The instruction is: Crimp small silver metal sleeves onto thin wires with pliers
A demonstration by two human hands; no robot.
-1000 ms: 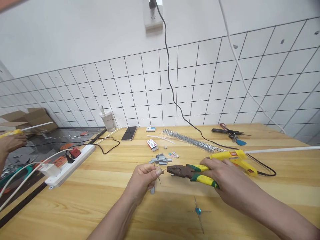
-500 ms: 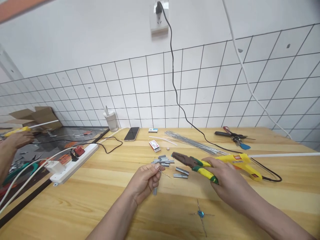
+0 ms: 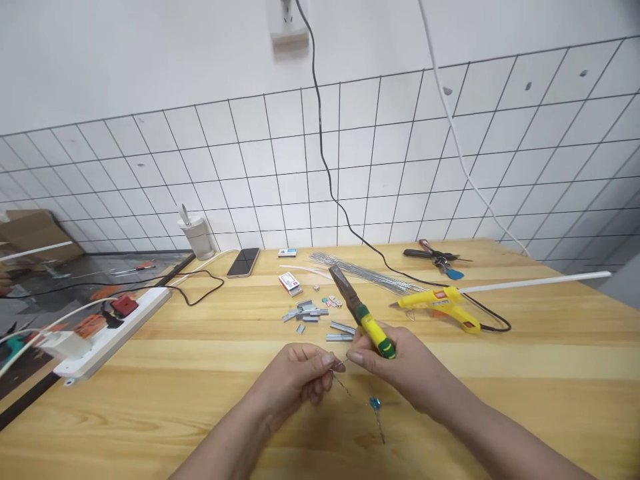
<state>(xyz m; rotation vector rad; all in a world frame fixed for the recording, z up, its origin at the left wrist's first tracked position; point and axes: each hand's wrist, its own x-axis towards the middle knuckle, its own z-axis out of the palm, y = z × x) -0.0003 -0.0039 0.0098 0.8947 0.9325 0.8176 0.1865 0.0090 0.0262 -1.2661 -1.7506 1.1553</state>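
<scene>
Between its thumb and fingers my left hand (image 3: 303, 373) pinches a small piece of twisted wire (image 3: 342, 383), whose thin ends stick out to the right. My right hand (image 3: 405, 363) is wrapped round the combination pliers (image 3: 369, 325) with yellow-green handles; the jaws point up and away to the left. Its thumb and fingertip also meet one wire end close to my left hand. On the table below lies a cross of twisted wire with a blue centre (image 3: 375, 403), partly behind my right hand. Strips of staples (image 3: 306, 311) lie just beyond my hands.
A yellow hot glue gun (image 3: 445, 303) lies right, near a bundle of straight wires (image 3: 365, 272). Behind are a phone (image 3: 243, 263), a small staple box (image 3: 291, 283) and a cup (image 3: 197, 238). A power strip (image 3: 117, 333) with cables is left; cutting tools (image 3: 435, 255) lie back right.
My right hand has come left to my left hand, turning the pliers more upright and touching the wire. The view has shifted right, and the other person's arm at the left has mostly left it.
</scene>
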